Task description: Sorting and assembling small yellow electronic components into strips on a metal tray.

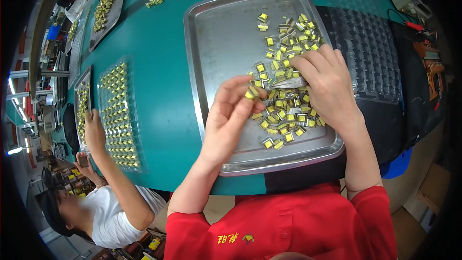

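Over the tray (221, 43), the left hand (227, 113) pinches a yellow component (251, 92) at its fingertips (243, 106); the right hand (329, 81) grips tweezers (289, 83).

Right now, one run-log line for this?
left hand: pinching yellow part | right hand: gripping pointed metal tool | metal tray: loose yellow parts, mostly right side | right of that: clear plastic tray

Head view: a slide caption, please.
Left hand holds a yellow component, right hand a pointed metal tool, over a metal tray.

Left grip (229, 110) pinches, palm inward; right grip (327, 83) curls, knuckles upward.
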The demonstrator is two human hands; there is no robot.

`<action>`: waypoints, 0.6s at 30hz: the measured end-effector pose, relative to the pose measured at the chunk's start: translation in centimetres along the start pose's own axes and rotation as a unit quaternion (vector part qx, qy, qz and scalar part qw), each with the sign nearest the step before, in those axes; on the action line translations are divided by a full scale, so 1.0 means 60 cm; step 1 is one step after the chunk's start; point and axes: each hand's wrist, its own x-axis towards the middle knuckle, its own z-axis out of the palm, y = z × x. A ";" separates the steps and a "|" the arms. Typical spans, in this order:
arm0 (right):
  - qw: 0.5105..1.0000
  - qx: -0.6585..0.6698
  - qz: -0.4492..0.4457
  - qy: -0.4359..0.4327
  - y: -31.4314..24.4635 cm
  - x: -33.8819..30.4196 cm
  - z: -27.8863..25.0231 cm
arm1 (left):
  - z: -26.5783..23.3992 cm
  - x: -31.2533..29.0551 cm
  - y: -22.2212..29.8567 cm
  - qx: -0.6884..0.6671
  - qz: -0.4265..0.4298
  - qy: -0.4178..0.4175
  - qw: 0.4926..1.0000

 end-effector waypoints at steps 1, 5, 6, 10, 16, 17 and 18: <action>1.000 -0.001 0.002 -0.003 0.000 0.000 0.000 | -0.002 0.001 0.003 0.000 0.000 0.000 1.000; 1.000 0.002 0.007 -0.006 -0.003 0.000 0.000 | -0.010 -0.001 0.004 -0.166 -0.092 -0.015 0.982; 1.000 0.003 0.007 -0.006 -0.005 0.000 0.001 | -0.014 -0.003 0.001 -0.172 -0.093 -0.030 0.980; 1.000 0.012 0.005 -0.014 -0.010 0.000 -0.005 | -0.030 0.002 -0.006 -0.245 -0.091 -0.096 0.960; 0.999 0.031 0.010 -0.029 -0.017 -0.001 0.000 | -0.018 0.000 -0.005 -0.194 -0.082 -0.049 0.976; 0.999 0.029 0.012 -0.033 -0.018 -0.002 0.002 | -0.016 0.000 -0.004 -0.173 -0.080 -0.040 0.981; 0.999 0.030 0.012 -0.034 -0.018 -0.002 0.003 | -0.015 -0.001 -0.003 -0.152 -0.078 -0.031 0.985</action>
